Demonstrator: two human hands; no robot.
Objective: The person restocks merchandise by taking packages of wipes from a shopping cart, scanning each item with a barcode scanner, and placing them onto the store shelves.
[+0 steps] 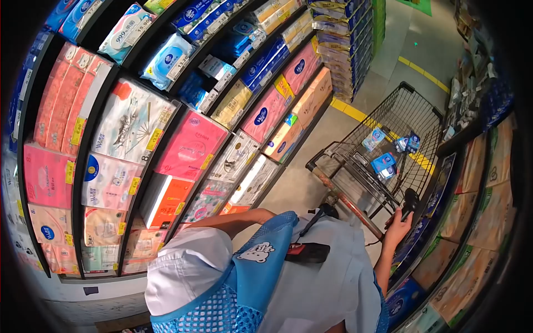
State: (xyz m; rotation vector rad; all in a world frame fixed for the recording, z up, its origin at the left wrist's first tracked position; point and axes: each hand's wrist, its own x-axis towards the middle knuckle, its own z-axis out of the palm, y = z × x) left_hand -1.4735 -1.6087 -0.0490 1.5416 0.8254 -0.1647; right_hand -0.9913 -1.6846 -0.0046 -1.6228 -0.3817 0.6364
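Head view is filled, to the left of the shopping cart (423, 98), by a long shelf unit (134, 213) on which wrapped tissue packs (136, 122) are ranked, many of them marked with yellow price tags (154, 140). To the right of the cart, stacked tan packs (491, 222) are displayed. Beneath the cart, the grey floor (286, 191) is crossed by a yellow line (350, 110). Behind the cart's handlebar (350, 205), the person's grey shirt (338, 272) is seen, overlaid by a blue strap (272, 244). Nearer the shelf unit than the cart is, the left forearm (239, 220) is stretched out; its hand is hidden, so the state of that grip cannot be told. At the cart's near right corner, the right hand (397, 225) is placed by the end of the handlebar, its grip curled round the lower part of a small black object (411, 202); how firmly cannot be told. Inside the cart, a pale blue pack (373, 139), a brighter blue pack (383, 164) and some dark blue packs (410, 143) are held, lying apart from its sides.
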